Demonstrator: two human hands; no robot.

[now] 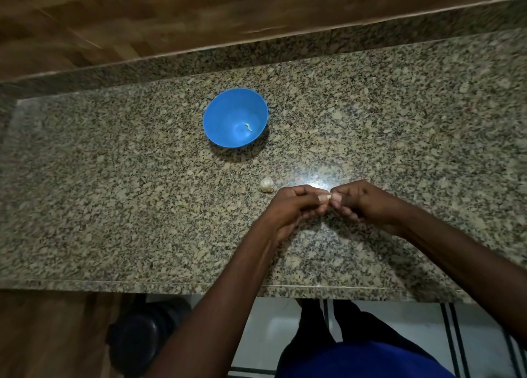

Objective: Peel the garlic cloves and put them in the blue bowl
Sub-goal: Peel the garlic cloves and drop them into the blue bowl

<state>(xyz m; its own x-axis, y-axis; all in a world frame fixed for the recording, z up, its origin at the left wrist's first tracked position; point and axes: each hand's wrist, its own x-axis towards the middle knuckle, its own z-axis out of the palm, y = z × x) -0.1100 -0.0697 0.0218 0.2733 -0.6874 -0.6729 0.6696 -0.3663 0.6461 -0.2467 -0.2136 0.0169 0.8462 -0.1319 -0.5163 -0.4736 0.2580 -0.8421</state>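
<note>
Garlic clove (328, 197): we hold it pinched between the thumbs and fingertips of both hands, just above the counter, near its front edge. Only a pale sliver shows; the rest is hidden by our fingers.
Left hand (293, 206): closed on the clove's left end, thumbnail pressed against it.
Right hand (362, 203): closed on the clove's right end, fingertips meeting the left hand's.
Clove axis: as far as we can tell it lies left to right, running from one hand to the other; too little shows for us to be sure.
Step in hand: we judge that we are working the skin loose with our nails.
Blue bowl (235, 118): upright on the counter (114, 178), well beyond the hands and to their left. A small pale piece (248, 127) lies inside; we cannot tell whether it is clove or skin.
Nearer hand: the left one sits closer to the bowl, so the drop would likely fall to it, moving forward and left.
Garlic bulb (267, 184): resting on the counter just left of the left hand, between hands and bowl, not touched.
</note>
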